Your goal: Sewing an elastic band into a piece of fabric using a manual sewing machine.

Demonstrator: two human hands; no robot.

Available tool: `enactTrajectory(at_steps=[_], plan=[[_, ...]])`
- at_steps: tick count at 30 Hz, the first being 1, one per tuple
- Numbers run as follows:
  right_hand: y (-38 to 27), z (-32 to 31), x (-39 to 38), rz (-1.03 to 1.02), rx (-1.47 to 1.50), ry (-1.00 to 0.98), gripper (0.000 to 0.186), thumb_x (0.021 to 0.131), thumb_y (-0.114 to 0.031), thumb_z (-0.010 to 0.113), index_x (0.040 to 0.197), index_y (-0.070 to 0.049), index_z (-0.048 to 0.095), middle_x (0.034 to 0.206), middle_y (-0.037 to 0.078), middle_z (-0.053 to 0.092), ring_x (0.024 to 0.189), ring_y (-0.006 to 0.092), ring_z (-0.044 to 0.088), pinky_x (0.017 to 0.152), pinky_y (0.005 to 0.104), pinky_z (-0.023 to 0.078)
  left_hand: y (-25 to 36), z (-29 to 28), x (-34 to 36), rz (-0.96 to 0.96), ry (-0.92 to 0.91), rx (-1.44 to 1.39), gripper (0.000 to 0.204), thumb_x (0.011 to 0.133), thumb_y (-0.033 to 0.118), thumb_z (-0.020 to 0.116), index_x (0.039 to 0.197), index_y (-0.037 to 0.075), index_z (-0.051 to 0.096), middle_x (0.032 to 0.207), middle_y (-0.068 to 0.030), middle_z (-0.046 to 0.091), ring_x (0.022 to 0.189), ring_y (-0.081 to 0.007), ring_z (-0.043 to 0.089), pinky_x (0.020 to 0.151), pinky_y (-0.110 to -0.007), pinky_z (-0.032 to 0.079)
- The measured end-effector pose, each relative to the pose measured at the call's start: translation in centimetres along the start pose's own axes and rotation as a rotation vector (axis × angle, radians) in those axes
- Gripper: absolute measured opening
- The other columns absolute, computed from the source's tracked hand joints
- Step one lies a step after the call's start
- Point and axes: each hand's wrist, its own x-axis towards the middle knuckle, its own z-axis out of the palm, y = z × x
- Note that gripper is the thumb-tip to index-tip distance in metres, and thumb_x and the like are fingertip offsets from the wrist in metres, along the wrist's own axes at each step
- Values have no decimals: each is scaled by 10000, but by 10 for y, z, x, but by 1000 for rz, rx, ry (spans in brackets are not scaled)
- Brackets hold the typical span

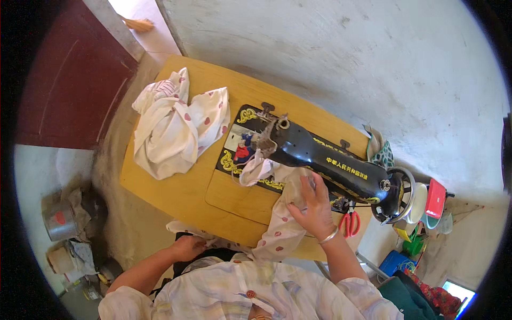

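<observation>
A black sewing machine [330, 160] with gold decoration lies across the wooden table. White cloth with dark pink hearts [277, 229] runs from near its needle end down over the table's front edge to my lap. My right hand [314, 205] is on this cloth beside the machine arm, thumb and fingers round a bunched part. At the front edge my left hand [189, 248] is closed on a lower part of the cloth; its fingertips are partly hidden. Small red and blue scraps [244, 149] are by the needle area, whose needle I cannot make out.
More heart-printed cloth [178, 125] is heaped on the table's left. Red-handled scissors [350, 223] lie right of my right hand, below the handwheel [402, 194]. A red box [435, 197] stands beyond it. Pots [60, 220] and bundles line the floor at left; a wall [346, 58] rises behind.
</observation>
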Motion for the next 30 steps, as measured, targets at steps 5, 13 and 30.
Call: enactTrajectory(at_steps=[5,13,30], plan=[[-29,14,-12,101,-179,-103,626,682,-204,624,1229,-38,369,1247,217,323,1110,391,360,902,456,330,-41,-10,-31,35,44,-140,291,764,201,564,998,29,573,925,-157,610,861,-275,592,754,-337,461],[-45,64,-13,560,-651,-122,598,780,-162,505,1313,-170,233,1327,126,283,1177,403,312,898,584,294,-168,-51,-90,152,201,-419,254,779,153,554,985,5,567,902,-153,609,829,-245,596,728,-319,464],[-203,136,61,663,-520,-16,240,710,-275,529,681,-56,622,606,157,582,557,307,576,529,392,456,-231,-307,-291,610,930,-485,92,732,67,578,699,-14,551,751,-87,593,689,-177,561,651,-284,434]])
